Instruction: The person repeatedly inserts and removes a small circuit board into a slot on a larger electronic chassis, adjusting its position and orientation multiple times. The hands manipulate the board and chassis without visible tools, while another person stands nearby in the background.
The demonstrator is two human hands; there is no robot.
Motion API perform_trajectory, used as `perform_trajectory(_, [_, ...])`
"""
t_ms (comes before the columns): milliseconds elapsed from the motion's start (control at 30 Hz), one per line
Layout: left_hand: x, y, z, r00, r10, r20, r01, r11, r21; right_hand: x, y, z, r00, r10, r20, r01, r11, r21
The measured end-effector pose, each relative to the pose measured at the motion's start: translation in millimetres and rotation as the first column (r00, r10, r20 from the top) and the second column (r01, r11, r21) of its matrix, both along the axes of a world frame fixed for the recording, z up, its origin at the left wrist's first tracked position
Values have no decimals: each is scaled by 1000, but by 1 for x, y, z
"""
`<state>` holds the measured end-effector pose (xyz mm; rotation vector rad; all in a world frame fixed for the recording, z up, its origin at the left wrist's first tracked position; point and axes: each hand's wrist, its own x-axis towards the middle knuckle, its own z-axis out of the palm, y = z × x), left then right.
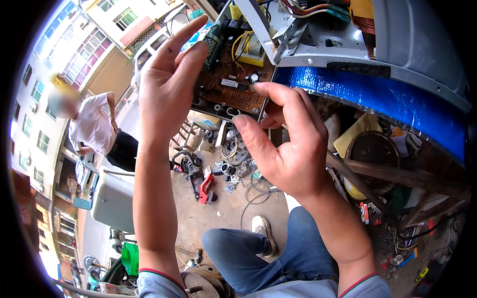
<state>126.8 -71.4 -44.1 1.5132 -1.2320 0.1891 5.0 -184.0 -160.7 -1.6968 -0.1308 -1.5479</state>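
A brown circuit board point(218, 89) with a chip, a capacitor and a yellow-wrapped transformer point(251, 49) sits in an opened grey metal housing point(298, 59). Beside its left edge is my left hand point(171, 84), open, with index finger and thumb stretched upward. My right hand point(293, 144) is at the board's lower right corner. Its index fingertip is close to the small capacitor, and the thumb lies apart from it, below the board's near edge. I see nothing held between them. The other fingers of my right hand are partly hidden.
Blue woven sheeting point(357, 92) hangs under the housing. Loose parts and a red-handled tool point(205, 186) litter the ground below. A round dark container point(375, 159) and wooden bars point(397, 174) stand at right. A person in a white shirt point(94, 124) stands at left.
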Motion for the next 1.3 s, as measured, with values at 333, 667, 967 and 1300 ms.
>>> perform_trajectory(333, [0, 4, 0, 996, 63, 67, -64, 998, 11, -4, 6, 3, 997, 43, 63, -46, 998, 54])
perform_trajectory(667, [-11, 1, 3, 985, 155, 70, -157, 988, 17, -6, 9, 3, 993, 49, 105, -56, 997, 57])
perform_trajectory(967, [-11, 0, 1, 983, 167, 76, -167, 986, -4, -4, 8, 1, 989, 58, 134, -63, 998, 31])
perform_trajectory(1300, [-21, -2, 7, 965, 226, 130, -236, 969, 69, -3, 7, 2, 988, 79, 136, -83, 996, 26])
